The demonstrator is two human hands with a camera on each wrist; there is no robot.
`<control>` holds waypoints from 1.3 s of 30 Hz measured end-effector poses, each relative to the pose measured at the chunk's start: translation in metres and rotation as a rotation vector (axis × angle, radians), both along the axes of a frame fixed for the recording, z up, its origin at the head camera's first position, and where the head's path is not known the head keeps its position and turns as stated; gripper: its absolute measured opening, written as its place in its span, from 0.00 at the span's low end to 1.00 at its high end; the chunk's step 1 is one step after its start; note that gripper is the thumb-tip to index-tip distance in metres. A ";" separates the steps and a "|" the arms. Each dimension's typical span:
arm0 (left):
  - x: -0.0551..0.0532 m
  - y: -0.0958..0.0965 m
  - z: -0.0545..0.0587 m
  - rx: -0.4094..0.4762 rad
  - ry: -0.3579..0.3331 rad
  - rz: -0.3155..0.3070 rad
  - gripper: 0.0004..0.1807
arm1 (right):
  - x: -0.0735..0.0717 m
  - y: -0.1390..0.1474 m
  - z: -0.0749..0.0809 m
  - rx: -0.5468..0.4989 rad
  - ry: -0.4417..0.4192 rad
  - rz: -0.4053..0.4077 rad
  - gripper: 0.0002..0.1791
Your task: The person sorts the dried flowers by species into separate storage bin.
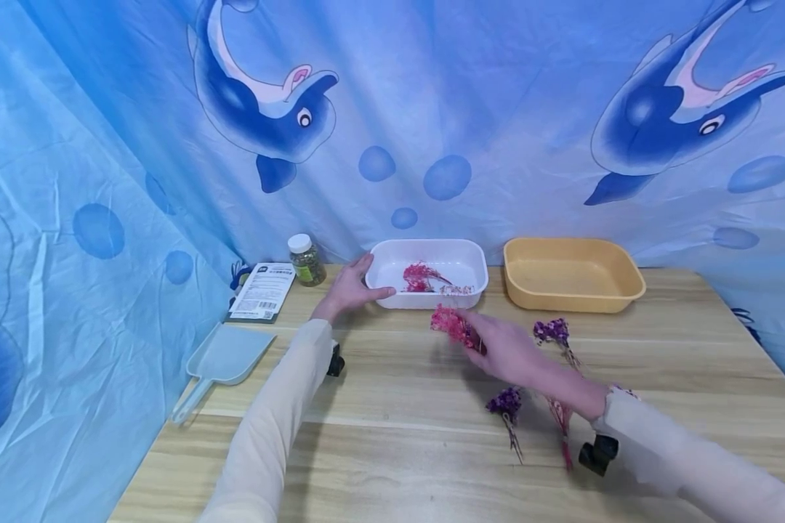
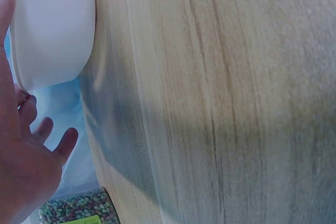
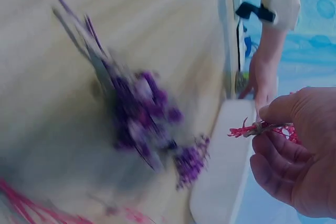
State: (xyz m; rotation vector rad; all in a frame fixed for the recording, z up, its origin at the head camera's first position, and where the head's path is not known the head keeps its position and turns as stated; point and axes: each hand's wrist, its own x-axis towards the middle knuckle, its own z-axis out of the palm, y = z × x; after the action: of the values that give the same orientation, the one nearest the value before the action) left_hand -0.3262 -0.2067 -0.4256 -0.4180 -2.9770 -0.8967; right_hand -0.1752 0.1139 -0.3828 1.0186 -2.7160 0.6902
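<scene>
My left hand (image 1: pixel 352 289) grips the left end of a white plastic tub (image 1: pixel 477 280), its thumb along the front rim and its fingers at the side. Other fingers spread free of the tub in the left wrist view. Pink dried flowers (image 1: pixel 421 276) lie inside the tub. Just in front of it, my right hand (image 1: pixel 506 352) pinches a small bunch of pink dried flowers (image 1: pixel 450 325); the right wrist view shows its tied stems (image 3: pixel 254 129) between thumb and fingers. Purple dried flower bunches (image 1: pixel 505 401) and a pink bunch (image 1: pixel 561 418) lie near the right forearm, which partly hides them.
A yellow tub (image 1: pixel 572 301) stands right of the white one. To the left are a jar of small coloured pellets (image 1: pixel 308 265), a printed packet (image 1: pixel 262 290) and a pale dustpan (image 1: pixel 229 354) on the wooden table (image 1: pixel 392 450). A dolphin-patterned curtain (image 1: pixel 392 109) hangs behind.
</scene>
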 end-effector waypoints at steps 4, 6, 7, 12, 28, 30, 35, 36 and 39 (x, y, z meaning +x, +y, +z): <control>0.000 0.000 0.000 -0.005 -0.003 0.003 0.60 | -0.017 0.002 0.009 0.059 0.048 0.018 0.42; 0.001 -0.001 0.000 -0.005 -0.001 0.003 0.60 | -0.027 0.003 0.013 0.088 0.088 0.033 0.40; 0.001 -0.001 0.000 -0.002 -0.002 0.003 0.60 | -0.032 0.003 0.014 0.098 0.097 0.041 0.39; 0.003 -0.001 -0.001 0.001 -0.004 0.008 0.60 | -0.053 0.000 0.018 0.132 0.103 0.070 0.37; 0.002 0.001 0.001 -0.016 -0.008 0.016 0.60 | -0.115 -0.007 0.032 0.223 0.053 0.099 0.35; 0.002 0.001 0.001 -0.012 -0.012 0.018 0.60 | -0.120 -0.008 0.032 0.240 0.036 0.095 0.35; 0.001 0.001 0.000 -0.001 -0.013 0.020 0.61 | -0.131 -0.014 0.028 0.271 0.014 0.087 0.34; 0.001 0.001 0.001 0.001 -0.011 0.020 0.61 | -0.133 -0.015 0.027 0.271 0.013 0.088 0.34; 0.001 0.001 0.000 0.013 -0.008 0.019 0.61 | -0.139 -0.019 0.024 0.266 0.002 0.098 0.33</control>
State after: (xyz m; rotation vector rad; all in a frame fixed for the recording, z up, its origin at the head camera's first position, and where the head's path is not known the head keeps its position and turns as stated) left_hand -0.3253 -0.2060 -0.4253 -0.3856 -2.9752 -0.9182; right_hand -0.3141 0.0947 -0.3591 1.2150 -2.8249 0.3453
